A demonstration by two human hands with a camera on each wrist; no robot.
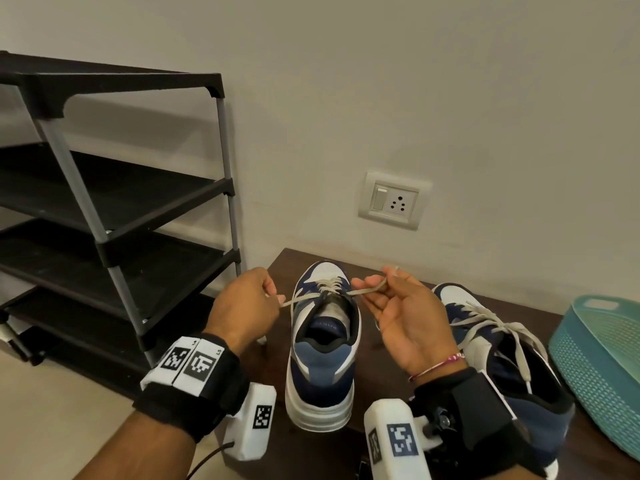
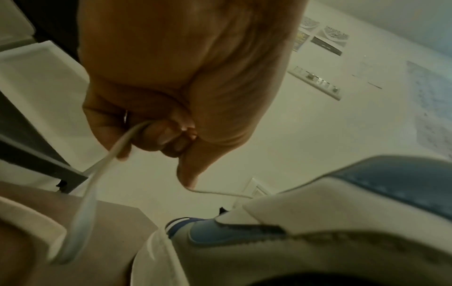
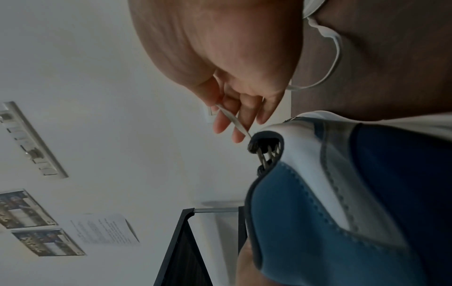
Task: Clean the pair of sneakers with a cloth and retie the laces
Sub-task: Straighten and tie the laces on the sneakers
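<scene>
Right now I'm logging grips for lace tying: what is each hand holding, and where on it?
Left hand pinches the centre sneaker's left lace end; right hand pinches its right lace end near the tip.

Left hand [image 2: 181,81] up top is fisted round a blurry white lace [image 2: 84,209], sneaker [image 2: 305,241] probably lower right.

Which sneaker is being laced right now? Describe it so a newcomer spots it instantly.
Start at the wall socket; below it is a dark table with two sneakers. It is the upright sneaker, heel towards the camera, its lace ends pulled sideways by the left hand and right hand; the other sneaker lies untouched beside a teal basket.
</scene>
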